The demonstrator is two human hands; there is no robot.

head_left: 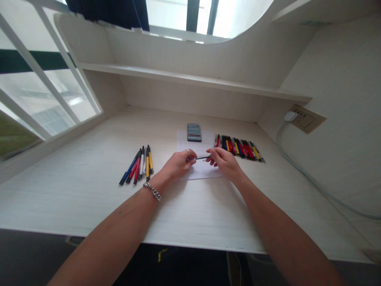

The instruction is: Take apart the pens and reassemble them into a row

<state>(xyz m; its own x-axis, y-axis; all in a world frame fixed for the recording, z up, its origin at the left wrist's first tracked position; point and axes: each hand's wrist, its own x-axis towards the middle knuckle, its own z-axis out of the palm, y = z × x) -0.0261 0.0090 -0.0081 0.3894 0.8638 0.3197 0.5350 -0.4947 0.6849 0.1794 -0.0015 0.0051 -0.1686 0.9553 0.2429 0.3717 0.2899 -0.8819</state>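
Note:
Near the middle of the desk, my left hand [182, 163] and my right hand [224, 162] face each other over a sheet of white paper [202, 173]. Between their fingertips runs a slim dark pen [203, 157], pinched at both ends; most of it is covered by the fingers, so its full form does not show. A loose group of pens [139, 167] in blue, red, white and yellow lies left of my left hand. To the right, beyond my right hand, many pens [238, 147] lie side by side in a row.
A phone [194, 132] lies at the paper's far edge. A shelf [190, 79] spans the back above the white desk [89, 167]. On the right wall, a white plug sits in a socket [306, 118], its cable [306, 174] trailing down the desk's right side.

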